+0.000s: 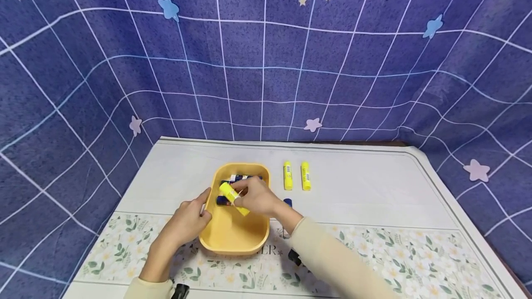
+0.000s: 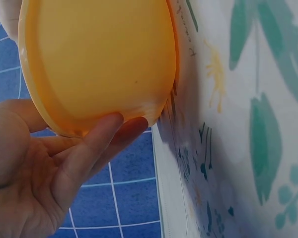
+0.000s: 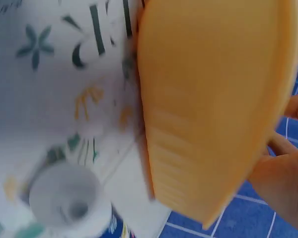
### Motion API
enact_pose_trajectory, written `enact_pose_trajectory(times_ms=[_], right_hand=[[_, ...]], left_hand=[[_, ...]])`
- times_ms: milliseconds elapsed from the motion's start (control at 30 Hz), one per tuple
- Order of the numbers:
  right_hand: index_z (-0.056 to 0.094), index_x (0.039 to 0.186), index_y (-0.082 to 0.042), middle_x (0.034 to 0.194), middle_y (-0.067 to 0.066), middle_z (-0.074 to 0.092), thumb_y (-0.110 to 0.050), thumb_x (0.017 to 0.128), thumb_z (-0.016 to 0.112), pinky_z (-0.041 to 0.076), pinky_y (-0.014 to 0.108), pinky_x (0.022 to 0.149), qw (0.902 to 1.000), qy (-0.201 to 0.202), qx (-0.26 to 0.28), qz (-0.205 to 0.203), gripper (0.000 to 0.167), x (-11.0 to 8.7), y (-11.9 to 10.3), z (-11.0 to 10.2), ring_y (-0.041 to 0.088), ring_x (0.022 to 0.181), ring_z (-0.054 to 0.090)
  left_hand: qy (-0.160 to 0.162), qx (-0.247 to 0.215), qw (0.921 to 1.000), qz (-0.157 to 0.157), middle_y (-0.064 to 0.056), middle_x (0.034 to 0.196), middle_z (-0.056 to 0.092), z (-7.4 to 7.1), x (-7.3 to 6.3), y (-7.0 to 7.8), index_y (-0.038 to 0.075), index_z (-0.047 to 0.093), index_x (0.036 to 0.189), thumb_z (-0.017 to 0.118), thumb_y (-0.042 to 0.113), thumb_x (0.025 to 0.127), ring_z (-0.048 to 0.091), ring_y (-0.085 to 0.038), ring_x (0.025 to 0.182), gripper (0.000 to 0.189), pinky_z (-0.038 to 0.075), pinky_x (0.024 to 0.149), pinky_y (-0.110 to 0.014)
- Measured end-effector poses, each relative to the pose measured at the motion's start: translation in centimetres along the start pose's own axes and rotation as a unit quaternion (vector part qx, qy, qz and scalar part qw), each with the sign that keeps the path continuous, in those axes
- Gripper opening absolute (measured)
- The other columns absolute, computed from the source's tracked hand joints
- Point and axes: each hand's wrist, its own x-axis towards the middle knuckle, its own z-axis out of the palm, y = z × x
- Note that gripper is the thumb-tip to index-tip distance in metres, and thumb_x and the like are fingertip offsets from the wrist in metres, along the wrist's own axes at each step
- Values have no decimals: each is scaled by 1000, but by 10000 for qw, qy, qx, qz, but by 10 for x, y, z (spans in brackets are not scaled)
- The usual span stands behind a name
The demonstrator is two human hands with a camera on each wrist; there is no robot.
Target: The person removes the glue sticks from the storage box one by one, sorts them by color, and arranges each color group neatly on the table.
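Observation:
A yellow plastic bin stands on the table. My left hand grips its left side; in the left wrist view the fingers lie along the outer wall. Over the bin's inside, my right hand pinches a yellow glue stick, tilted, between thumb and fingers. Dark blue glue sticks, at least one with a white end, lie in the far part of the bin, partly hidden by that hand. The right wrist view shows the bin's outer wall with the right hand beyond its rim.
Two yellow glue sticks lie side by side right of the bin. A dark blue glue stick shows partly behind my right forearm, its white end near the right wrist camera. A blue patterned curtain hangs behind the table.

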Motion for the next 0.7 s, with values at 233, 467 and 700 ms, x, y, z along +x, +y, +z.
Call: enact_pose_trajectory(times_ms=[233,467,700], right_hand=[[68,133,-1,115,15,73,4,87,67,58,27,81,9962,597,628,64,47,-1,-1,-33,18,96,63],[68,131,4,113,21,70,6,87,66,60,29,81,9841,1401,1084,113,44,-7,4,-73,20,96,65],[67,131,5,117,23,69,3,88,66,55,23,80,9705,2025,1266,324,44,-18,20,-107,19,98,62]], left_hand=[[4,29,9999,-148,-2,58,49,1,0,2,-1,31,161,53,9,96,42,-10,44,69,40,43,-26],[13,-70,9998,-160,-2,58,50,1,1,3,-2,31,160,54,9,96,42,-10,44,69,39,43,-25],[-21,-88,9998,-196,-2,58,52,1,-1,2,-1,32,160,54,9,95,42,-10,43,69,39,42,-23]])
